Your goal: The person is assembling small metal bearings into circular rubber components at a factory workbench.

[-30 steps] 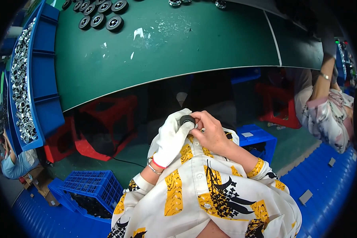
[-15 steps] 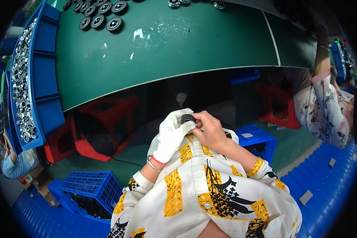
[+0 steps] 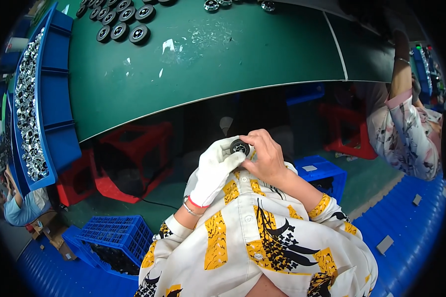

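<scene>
Hands: 2, a gloved left hand (image 3: pixel 214 168) and a bare right hand (image 3: pixel 268 161), sharing 1 black wheel (image 3: pixel 240 147). On the desk (image 3: pixel 262 59): over a dozen other wheels (image 3: pixel 119 32), exact total lost at the view's upper edge, nearest row 3, plus at least 3 silver pieces (image 3: pixel 211 5). Elsewhere: 1 long blue tray (image 3: pixel 55 101) of silver parts (image 3: pixel 27 114), too many to count; at least 2 blue crates (image 3: pixel 129 232), at least 2 red stools (image 3: pixel 349 133), 2 other people (image 3: pixel 409 133), one per side.
</scene>
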{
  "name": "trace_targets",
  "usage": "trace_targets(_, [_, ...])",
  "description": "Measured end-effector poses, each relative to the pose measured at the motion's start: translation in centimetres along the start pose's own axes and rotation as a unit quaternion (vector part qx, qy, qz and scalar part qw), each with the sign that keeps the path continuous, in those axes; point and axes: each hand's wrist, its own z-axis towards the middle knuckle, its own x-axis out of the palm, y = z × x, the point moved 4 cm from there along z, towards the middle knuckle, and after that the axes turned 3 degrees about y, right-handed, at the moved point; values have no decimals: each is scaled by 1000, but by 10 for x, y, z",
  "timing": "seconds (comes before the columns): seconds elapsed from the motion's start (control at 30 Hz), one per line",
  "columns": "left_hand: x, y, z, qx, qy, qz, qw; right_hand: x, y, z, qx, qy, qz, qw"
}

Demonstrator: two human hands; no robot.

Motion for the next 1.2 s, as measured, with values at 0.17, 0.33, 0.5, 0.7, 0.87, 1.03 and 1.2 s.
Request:
trace_targets(0.17, [-2, 4, -1, 29, -16, 70, 997, 3, 4, 3, -11, 7, 28, 1000])
trace_targets(0.33, [-8, 9, 3, -14, 12, 82, 996, 12, -5, -7, -30, 10, 71, 997])
trace_targets(0.5, [-6, 7, 5, -20, 7, 92, 996, 14, -4, -10, -25, -13, 49, 998])
trace_targets(0.7, [-14, -8, 6, 38, 22, 177, 983, -1, 3, 5, -17, 59, 39, 997])
trace_targets(0.87, [-11, -17, 8, -24, 24, 133, 991, 0, -6, 5, 22, 68, 77, 995])
trace_targets(1.03, [0, 1, 1, -3, -9, -39, 999, 6, -4, -2, 35, -29, 47, 998])
trace_targets(1.2, [-10, -6, 1, -38, 39, 73, 996, -3, 0, 11, -49, 26, 67, 996])
